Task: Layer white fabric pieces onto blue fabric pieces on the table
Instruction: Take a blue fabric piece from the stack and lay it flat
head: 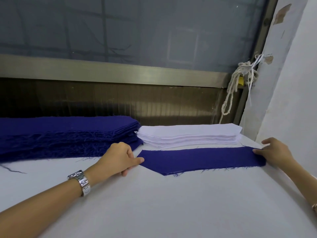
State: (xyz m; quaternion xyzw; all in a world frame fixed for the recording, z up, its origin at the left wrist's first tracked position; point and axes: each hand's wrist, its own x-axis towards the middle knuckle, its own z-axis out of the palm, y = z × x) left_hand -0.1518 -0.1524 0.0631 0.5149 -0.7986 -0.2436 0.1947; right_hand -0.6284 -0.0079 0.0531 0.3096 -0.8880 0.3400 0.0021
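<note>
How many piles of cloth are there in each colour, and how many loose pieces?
blue pile: 1
white pile: 1
loose blue piece: 1
Total: 3

Soft, diffuse light fills the scene. The white cloth-covered surface (154, 203) is bright and nearly washed out toward the bottom. The grey mesh-screened window (137, 31) looks dull and hazy, with nothing behind it sharp. The brown ribbed panel (51, 100) below it sinks into shadow on the left. Frayed threads on the flat dark blue fabric piece (202, 158) are crisp. The silver metal wristwatch (81, 182) glints. Wide-angle distortion bows the brass-coloured window frame (120, 73) and tilts the white plaster wall (291, 83).
</note>
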